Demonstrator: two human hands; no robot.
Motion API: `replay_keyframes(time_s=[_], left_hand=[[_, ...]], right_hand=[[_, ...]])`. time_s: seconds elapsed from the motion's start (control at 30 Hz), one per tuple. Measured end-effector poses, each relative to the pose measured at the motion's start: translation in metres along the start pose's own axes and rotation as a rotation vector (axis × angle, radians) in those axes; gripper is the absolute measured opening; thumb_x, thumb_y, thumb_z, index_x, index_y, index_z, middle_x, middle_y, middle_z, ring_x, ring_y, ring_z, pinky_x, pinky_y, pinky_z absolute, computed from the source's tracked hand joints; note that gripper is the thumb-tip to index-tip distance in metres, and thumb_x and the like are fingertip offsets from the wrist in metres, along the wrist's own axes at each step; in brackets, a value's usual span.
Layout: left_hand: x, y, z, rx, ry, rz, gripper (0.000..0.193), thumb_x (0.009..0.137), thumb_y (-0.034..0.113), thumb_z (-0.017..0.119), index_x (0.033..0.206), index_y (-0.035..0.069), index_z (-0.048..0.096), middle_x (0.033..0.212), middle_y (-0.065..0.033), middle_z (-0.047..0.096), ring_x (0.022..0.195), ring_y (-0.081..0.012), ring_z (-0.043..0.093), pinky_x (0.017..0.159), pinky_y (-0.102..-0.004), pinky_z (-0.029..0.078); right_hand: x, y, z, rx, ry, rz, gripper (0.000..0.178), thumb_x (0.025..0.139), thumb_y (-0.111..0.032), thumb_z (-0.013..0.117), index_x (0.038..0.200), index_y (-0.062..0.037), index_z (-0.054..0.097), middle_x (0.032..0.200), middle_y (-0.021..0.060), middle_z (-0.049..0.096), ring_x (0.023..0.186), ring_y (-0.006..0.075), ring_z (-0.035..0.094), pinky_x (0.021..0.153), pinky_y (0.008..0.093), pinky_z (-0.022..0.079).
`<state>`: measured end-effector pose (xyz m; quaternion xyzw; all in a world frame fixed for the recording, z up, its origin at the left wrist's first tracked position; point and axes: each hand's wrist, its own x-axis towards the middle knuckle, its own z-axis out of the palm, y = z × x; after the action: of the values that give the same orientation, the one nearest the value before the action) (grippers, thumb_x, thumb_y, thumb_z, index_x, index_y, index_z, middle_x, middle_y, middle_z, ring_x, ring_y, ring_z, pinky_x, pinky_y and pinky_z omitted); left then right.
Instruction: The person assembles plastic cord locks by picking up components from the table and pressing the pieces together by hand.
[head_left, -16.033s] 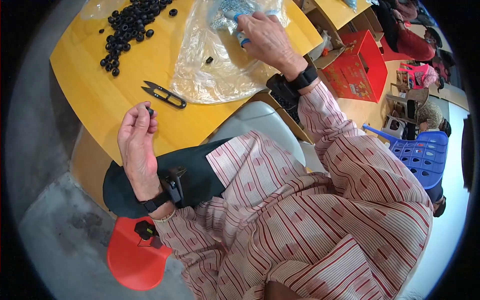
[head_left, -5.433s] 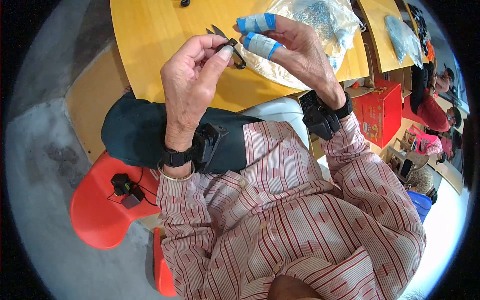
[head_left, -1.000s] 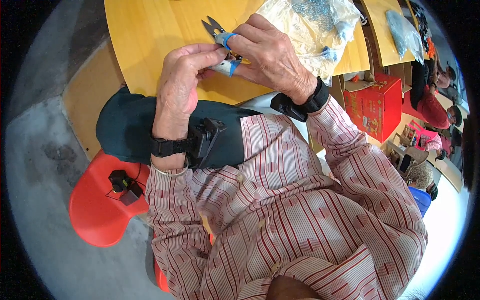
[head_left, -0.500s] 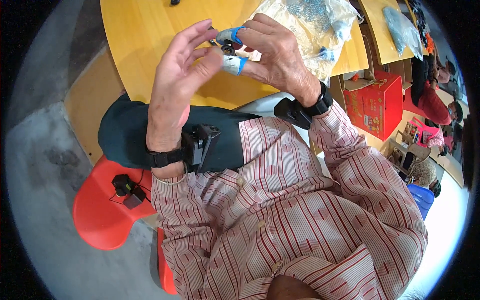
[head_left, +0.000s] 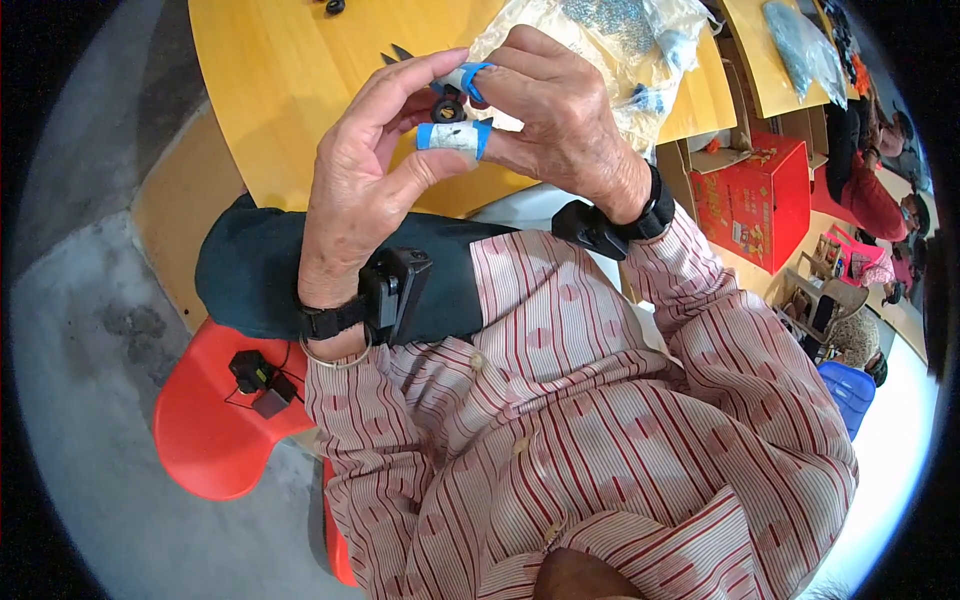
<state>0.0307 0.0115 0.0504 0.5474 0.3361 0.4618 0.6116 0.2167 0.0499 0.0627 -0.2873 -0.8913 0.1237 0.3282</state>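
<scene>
A small black round part [head_left: 447,110] with a ring-shaped face and a brassy middle is held up between my hands, over the near edge of the table. My right hand [head_left: 565,125] pinches around it with thumb and index finger, both wrapped in pale tape with blue edges. From the other side my left hand [head_left: 365,175] curls in, its inner fingers reaching the part. My left thumb lies by the right thumb, and the left index tip meets the right index finger. My hands hide much of the part. Just beyond them, two dark pointed blades [head_left: 397,53] show on the table.
A yellow wooden table [head_left: 280,90] bears a crumpled clear bag of small bluish pieces [head_left: 610,35] and a small black part [head_left: 335,6]. A red carton [head_left: 755,200] stands at right. On a red stool [head_left: 205,420] lies a black device with a cord. Other people sit far right.
The black part has shifted slightly left and down, its ring face showing more. My left thumb has slid below the right thumb. My left index finger has stretched toward the right index finger.
</scene>
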Motion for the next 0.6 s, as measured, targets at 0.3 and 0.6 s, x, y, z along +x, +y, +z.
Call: replay_keyframes(time_s=[0.3,0.6], left_hand=[[0.0014,-0.0018,0.0006,0.066,-0.005,0.026,0.056,0.072,-0.002,0.07,0.125,0.003,0.051,0.118,-0.0074,0.051,0.104,-0.0162,0.054,0.094,-0.0274,0.042],[0.003,-0.0041,-0.0012,0.056,-0.016,0.055,0.055,0.07,0.0,0.073,0.121,0.001,0.053,0.122,-0.0079,0.052,0.106,-0.0164,0.053,0.097,-0.028,0.041]], right_hand=[[-0.0033,0.0006,0.0015,-0.003,0.014,-0.014,0.03,0.057,-0.016,0.076,0.079,-0.0045,0.058,0.066,0.0063,0.051,0.068,0.025,0.05,0.059,0.0351,0.044],[-0.005,0.0003,0.0003,0.014,0.029,-0.044,0.034,0.056,-0.015,0.076,0.081,-0.0034,0.057,0.068,0.0064,0.05,0.069,0.0256,0.048,0.06,0.0349,0.043]])
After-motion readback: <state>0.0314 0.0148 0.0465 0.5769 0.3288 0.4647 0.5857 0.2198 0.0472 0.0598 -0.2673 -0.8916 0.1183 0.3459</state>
